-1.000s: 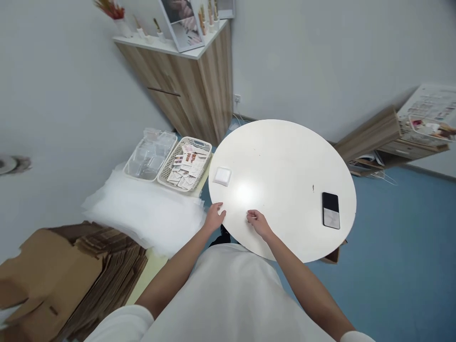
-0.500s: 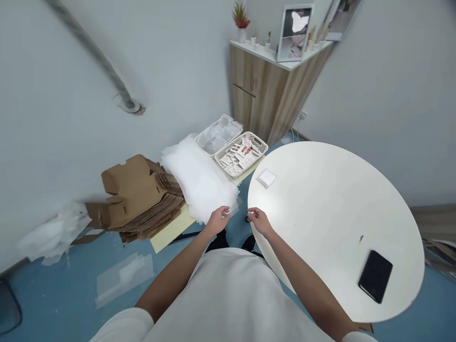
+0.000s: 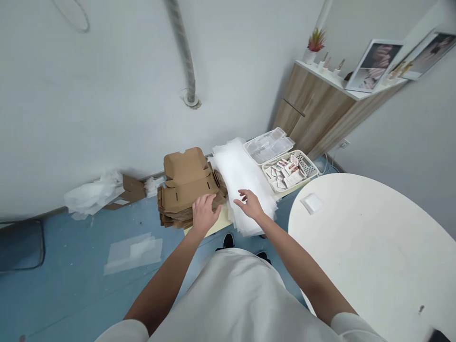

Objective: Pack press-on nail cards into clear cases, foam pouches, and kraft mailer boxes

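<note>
My left hand (image 3: 204, 212) reaches down over the near edge of a stack of flat brown cardboard boxes (image 3: 183, 184), fingers spread and holding nothing. My right hand (image 3: 251, 204) hovers open above a pile of white translucent foam sheets (image 3: 239, 176), fingers loosely apart, empty. Both piles lie side by side on a low yellow surface (image 3: 221, 222) on the floor. A round white table (image 3: 370, 247) stands to my right with a small white square pad (image 3: 312, 203) on it.
Behind the sheets sit a clear plastic tray (image 3: 268, 144) and a white basket (image 3: 290, 171) of small packets. A wooden cabinet (image 3: 320, 107) stands in the corner. Loose plastic sheets (image 3: 132, 250) and white wrapping (image 3: 93, 194) lie on the blue floor; a pipe (image 3: 183, 52) runs down the wall.
My view has swung left, away from the table. Both hands left the table edge and moved out over the cardboard stack and the foam sheets, with fingers opening.
</note>
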Motion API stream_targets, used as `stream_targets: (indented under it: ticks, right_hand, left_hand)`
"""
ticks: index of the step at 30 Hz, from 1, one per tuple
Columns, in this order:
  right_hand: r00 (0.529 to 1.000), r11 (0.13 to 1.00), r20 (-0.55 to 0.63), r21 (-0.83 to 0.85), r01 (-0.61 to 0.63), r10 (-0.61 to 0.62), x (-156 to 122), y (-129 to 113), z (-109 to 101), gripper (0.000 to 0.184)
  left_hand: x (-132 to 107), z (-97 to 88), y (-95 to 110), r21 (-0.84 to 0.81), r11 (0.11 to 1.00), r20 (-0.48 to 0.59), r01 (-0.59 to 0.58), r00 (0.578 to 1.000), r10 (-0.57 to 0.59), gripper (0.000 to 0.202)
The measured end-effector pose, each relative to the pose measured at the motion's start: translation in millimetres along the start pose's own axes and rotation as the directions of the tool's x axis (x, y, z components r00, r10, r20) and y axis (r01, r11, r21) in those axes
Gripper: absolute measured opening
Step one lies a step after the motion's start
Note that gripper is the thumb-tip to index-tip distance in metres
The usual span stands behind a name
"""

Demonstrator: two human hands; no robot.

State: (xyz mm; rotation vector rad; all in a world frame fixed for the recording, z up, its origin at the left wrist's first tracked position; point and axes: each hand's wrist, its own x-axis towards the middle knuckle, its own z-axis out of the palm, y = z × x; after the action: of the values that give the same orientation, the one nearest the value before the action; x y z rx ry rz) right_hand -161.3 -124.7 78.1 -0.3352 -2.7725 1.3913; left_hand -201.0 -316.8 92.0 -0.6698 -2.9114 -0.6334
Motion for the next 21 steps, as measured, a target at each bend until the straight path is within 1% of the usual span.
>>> stream_targets:
  ticks: [3, 5, 6, 9, 10, 12, 14, 17, 19, 21]
  right_hand:
    - [0.997, 0.974, 0.018, -0.213, 0.074, -0.072, 33, -40, 17, 0.049]
    - [0.993, 0.919, 0.062, -0.378, 0.114, -0.098, 50, -61, 28, 0.047]
    - [0.992, 0.878, 0.092, -0.463, 0.124, -0.091, 57, -69, 33, 0.044]
    - [0.989, 0.741, 0.144, -0.66, 0.12, -0.032, 71, -83, 48, 0.023]
    - [0.99, 0.707, 0.141, -0.7, 0.107, -0.01, 74, -86, 51, 0.017]
    - [0.992, 0.669, 0.125, -0.74, 0.076, 0.025, 77, -88, 55, 0.013]
    - [0.993, 0.667, 0.113, -0.742, 0.057, 0.04, 77, -90, 55, 0.014]
    - [0.995, 0.702, 0.092, -0.712, 0.038, 0.04, 77, -91, 50, 0.016]
    - [0.998, 0.75, 0.066, -0.66, 0.043, 0.001, 76, -91, 46, 0.018]
    - [0.996, 0.817, 0.007, -0.571, 0.074, -0.085, 75, -90, 43, 0.021]
  left_hand:
    - [7, -5.3, -31, 0.066, 0.996, 0.058, 0.064, 0.996, -0.068, 0.035]
    - [9, -5.0, -45, 0.061, 0.996, 0.107, 0.072, 0.991, -0.079, 0.034]
    - [10, -4.5, -51, 0.05, 0.996, 0.129, 0.071, 0.989, -0.077, 0.034]
    - [12, -3.8, -59, 0.01, 0.999, 0.168, 0.05, 0.984, -0.051, 0.03]
    - [12, -4.1, -60, -0.004, 0.999, 0.174, 0.039, 0.984, -0.038, 0.029]
    - [12, -5.3, -61, -0.025, 0.999, 0.174, 0.021, 0.985, -0.016, 0.028]
    - [13, -6.8, -62, -0.038, 0.999, 0.165, 0.0, 0.986, 0.007, 0.028]
    - [14, -7.8, -65, -0.04, 0.998, 0.14, -0.044, 0.989, 0.049, 0.029]
    - [15, -7.6, -65, -0.023, 0.997, 0.106, -0.069, 0.992, 0.071, 0.029]
    - [16, -7.4, -64, 0.005, 0.996, 0.066, -0.091, 0.994, 0.09, 0.027]
